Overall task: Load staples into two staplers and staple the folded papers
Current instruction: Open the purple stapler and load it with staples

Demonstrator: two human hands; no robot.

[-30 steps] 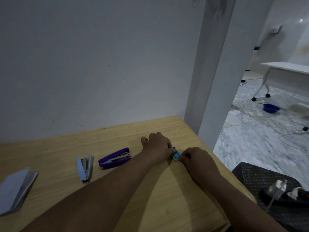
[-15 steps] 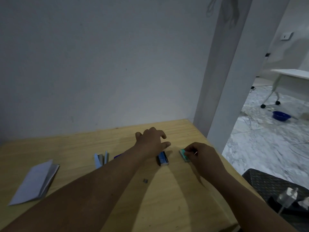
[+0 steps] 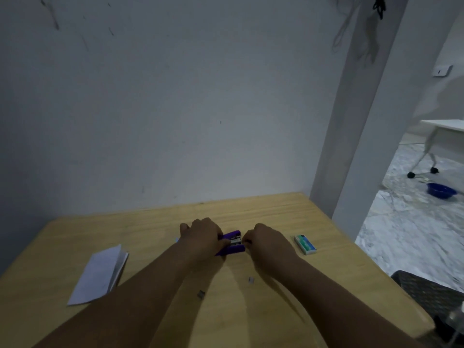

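The purple stapler [image 3: 232, 243] lies on the wooden table [image 3: 276, 217] with its top swung open and its metal magazine showing. My left hand [image 3: 200, 237] grips its rear half. My right hand [image 3: 268, 243] has curled fingers at the magazine's front end and pinches a small strip of staples, barely visible. A teal-and-white staple box [image 3: 305, 244] lies to the right of that hand. The folded papers [image 3: 100, 273] lie at the left. Only a pale sliver of the light blue stapler [image 3: 177, 239] shows behind my left wrist.
Two small loose staple pieces [image 3: 251, 280] [image 3: 200, 294] lie on the table between my forearms. A wall stands right behind the table and a pillar [image 3: 351, 146] at its right corner. A dark woven seat [image 3: 431, 295] sits at the lower right.
Both hands left the staple box, which now lies apart at the right. My left hand took hold of the purple stapler and my right hand came to its open front.
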